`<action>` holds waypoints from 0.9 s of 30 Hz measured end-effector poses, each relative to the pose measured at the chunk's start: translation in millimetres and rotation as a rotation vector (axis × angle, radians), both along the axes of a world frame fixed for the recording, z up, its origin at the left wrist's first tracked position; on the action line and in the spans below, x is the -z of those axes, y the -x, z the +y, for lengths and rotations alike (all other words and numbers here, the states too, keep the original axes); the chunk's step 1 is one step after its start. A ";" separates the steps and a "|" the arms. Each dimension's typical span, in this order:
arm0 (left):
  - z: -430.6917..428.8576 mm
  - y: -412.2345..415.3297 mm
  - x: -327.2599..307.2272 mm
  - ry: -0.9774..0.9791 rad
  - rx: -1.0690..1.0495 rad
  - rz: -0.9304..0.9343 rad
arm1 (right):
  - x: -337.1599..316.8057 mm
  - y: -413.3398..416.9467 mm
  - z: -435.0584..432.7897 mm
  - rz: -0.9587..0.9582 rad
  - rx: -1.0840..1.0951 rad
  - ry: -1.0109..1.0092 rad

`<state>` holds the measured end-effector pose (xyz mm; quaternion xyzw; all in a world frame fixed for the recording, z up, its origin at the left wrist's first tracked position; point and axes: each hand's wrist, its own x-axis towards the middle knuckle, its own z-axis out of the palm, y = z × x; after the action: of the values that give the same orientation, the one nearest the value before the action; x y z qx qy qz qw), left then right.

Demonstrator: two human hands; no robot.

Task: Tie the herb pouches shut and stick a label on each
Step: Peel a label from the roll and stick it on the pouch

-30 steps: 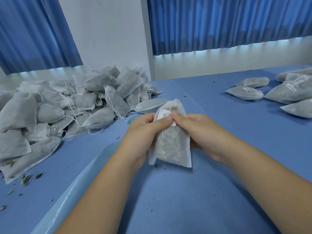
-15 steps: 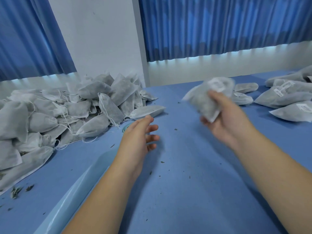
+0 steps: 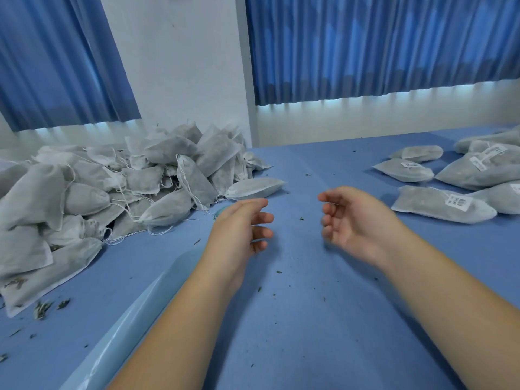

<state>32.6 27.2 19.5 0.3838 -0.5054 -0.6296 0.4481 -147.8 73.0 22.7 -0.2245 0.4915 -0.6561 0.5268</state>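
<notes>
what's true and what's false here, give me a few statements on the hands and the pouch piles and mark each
1. The left hand and the right hand both hold nothing. True.
2. The labelled pouches lie on the person's left. False: they lie on the right; the big pile of unlabelled pouches is on the left.
3. The table cloth is red. False: it is blue.
4. Loose herb bits lie scattered on the cloth near the big pile. True.
</notes>
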 end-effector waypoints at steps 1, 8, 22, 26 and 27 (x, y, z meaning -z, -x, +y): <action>-1.3 -0.5 -0.4 -0.002 -0.011 0.007 | 0.5 -8.1 -1.8 0.025 -0.033 0.009; -10.5 -14.2 -10.5 -0.058 -0.114 0.153 | 5.9 -41.1 -36.9 0.232 -0.146 -0.076; -125.6 -97.4 10.9 0.166 -0.620 -1.121 | 30.2 -29.6 -53.3 0.150 -0.202 0.029; -135.2 -107.5 27.7 0.179 -0.629 -1.227 | 29.6 -29.7 -54.7 0.177 -0.221 0.031; -136.5 -109.1 27.4 0.193 -0.641 -1.236 | 29.7 -29.6 -55.0 0.178 -0.221 0.031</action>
<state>141.6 -109.3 -7.9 0.7599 -0.5831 -0.0852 0.2742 -118.2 18.0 -6.9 -0.3426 0.4986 -0.5790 0.5466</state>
